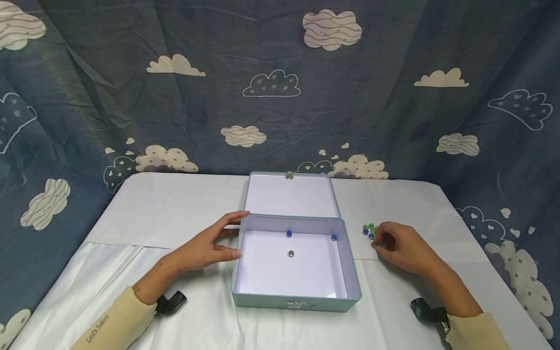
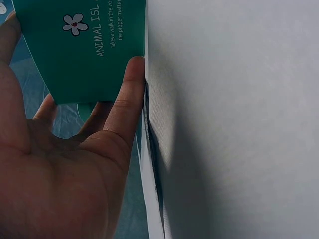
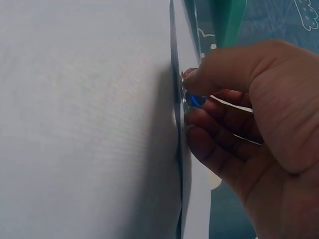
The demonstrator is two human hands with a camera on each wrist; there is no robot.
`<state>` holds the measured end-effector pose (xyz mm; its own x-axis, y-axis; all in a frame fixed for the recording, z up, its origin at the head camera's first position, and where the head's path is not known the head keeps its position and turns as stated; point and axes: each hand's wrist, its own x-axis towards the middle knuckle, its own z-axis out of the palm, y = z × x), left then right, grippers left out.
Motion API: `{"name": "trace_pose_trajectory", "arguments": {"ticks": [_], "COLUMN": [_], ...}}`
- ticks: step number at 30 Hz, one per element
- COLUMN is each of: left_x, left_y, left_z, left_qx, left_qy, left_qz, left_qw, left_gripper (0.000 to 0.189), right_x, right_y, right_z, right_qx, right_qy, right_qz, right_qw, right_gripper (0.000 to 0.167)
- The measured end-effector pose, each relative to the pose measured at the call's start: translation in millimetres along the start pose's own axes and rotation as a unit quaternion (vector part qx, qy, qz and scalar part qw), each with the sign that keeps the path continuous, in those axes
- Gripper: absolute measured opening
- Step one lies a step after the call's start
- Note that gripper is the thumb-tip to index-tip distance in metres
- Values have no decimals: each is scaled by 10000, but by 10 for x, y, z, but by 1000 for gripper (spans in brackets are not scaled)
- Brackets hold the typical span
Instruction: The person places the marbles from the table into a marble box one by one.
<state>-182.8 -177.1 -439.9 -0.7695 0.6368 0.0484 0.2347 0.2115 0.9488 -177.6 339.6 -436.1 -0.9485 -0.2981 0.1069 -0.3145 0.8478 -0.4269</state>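
A shallow green tin box (image 1: 297, 304) with a pale inside lies on the white cloth, its lid (image 1: 290, 194) laid back behind it. Two blue marbles (image 1: 289, 234) and a clear-looking marble (image 1: 290, 253) are on its floor. My left hand (image 1: 203, 248) rests against the box's left wall, fingers spread along it; in the left wrist view the thumb touches the printed green side (image 2: 89, 55). Right of the box, my right hand (image 1: 404, 247) pinches at the marbles close to the cloth. Up close, a blue marble (image 3: 197, 100) sits between thumb and fingers, a reddish marble (image 3: 190, 73) beside the thumb.
Several green and blue marbles (image 1: 371, 227) lie loose on the white cloth (image 1: 183, 206) just left of my right hand. A dark curtain (image 1: 210, 116) with cloud prints hangs behind and at both sides of the table.
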Motion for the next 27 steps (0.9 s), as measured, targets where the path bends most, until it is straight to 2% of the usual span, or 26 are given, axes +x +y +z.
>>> {"name": "trace_pose_trajectory", "arguments": {"ticks": [10, 19, 27], "left_x": [-2, 3, -2], "left_y": [-3, -8, -8], "left_z": [-2, -4, 1], "left_qx": [1, -45, -4], "left_qy": [-11, -19, -1], "left_qz": [-1, -2, 6], "left_qw": [10000, 10000, 10000], "left_gripper": [88, 88, 88], "right_x": [6, -12, -32], "right_y": [-69, -326, -536], "right_z": [-68, -152, -157], "right_qx": [-20, 24, 126], "right_qy": [9, 385, 1038], "right_qz": [10, -565, -1299], "right_qw": [10000, 9977, 9860], "right_gripper": [25, 25, 36]}}
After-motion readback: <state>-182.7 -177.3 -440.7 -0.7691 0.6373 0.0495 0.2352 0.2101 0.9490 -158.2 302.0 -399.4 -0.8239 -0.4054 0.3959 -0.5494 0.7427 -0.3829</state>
